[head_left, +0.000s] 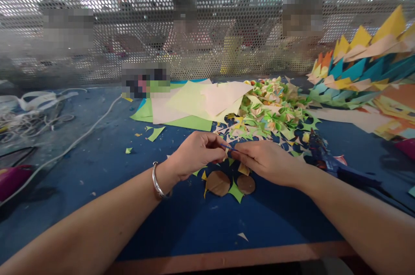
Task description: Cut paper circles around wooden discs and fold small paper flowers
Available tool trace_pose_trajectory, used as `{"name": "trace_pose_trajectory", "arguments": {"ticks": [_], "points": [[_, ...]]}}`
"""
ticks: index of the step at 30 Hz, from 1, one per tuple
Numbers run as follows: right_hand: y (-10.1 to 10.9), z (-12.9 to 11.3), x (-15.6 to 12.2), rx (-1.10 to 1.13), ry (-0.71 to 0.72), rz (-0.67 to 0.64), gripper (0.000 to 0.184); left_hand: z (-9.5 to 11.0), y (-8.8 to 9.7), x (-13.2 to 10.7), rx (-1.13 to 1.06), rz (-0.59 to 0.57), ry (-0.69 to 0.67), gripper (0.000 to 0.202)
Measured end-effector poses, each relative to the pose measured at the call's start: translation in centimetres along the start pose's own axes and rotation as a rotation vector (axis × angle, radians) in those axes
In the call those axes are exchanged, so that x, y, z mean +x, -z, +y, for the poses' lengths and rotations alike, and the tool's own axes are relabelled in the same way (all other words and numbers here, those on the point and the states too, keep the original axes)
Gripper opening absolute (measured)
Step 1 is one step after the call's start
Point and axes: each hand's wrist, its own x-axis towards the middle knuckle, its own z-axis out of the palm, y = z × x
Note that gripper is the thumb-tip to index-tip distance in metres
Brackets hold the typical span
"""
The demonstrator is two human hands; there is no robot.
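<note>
My left hand [196,154] and my right hand [262,160] meet over the blue table [181,219], fingertips pinched together on a small folded piece of paper [228,148] that is mostly hidden by the fingers. A silver bangle [158,182] sits on my left wrist. Just below the hands lie two brown cardboard discs [218,183] among green and yellow paper scraps [236,190].
A heap of small folded paper flowers [272,108] lies behind the hands, flat paper sheets [194,102] to its left. A blue glue gun [324,158] rests at right. Stacked coloured folded papers [363,71] fill the far right. White cords [35,115] lie left. Other people sit behind a perforated screen [207,20].
</note>
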Motion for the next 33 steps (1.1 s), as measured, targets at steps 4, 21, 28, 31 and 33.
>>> {"name": "trace_pose_trajectory", "arguments": {"ticks": [4,21,28,31,33], "points": [[-0.1,0.0,0.0,-0.023,-0.006,-0.012,0.041,0.1,0.1,0.0,-0.003,-0.032,0.009,0.008],[-0.2,0.2,-0.3,-0.084,0.024,-0.020,0.044,-0.7,0.3,0.4,-0.047,-0.089,-0.070,0.022],[0.1,0.6,-0.2,-0.001,0.064,0.017,0.044,-0.6,0.8,0.7,-0.043,-0.115,-0.128,0.015],[0.4,0.6,-0.2,0.104,0.073,0.045,0.041,-0.4,0.9,0.7,-0.055,-0.113,-0.134,0.011],[0.5,0.6,-0.3,0.143,0.086,0.076,0.038,-0.3,0.9,0.7,-0.058,-0.115,-0.143,0.010]]}}
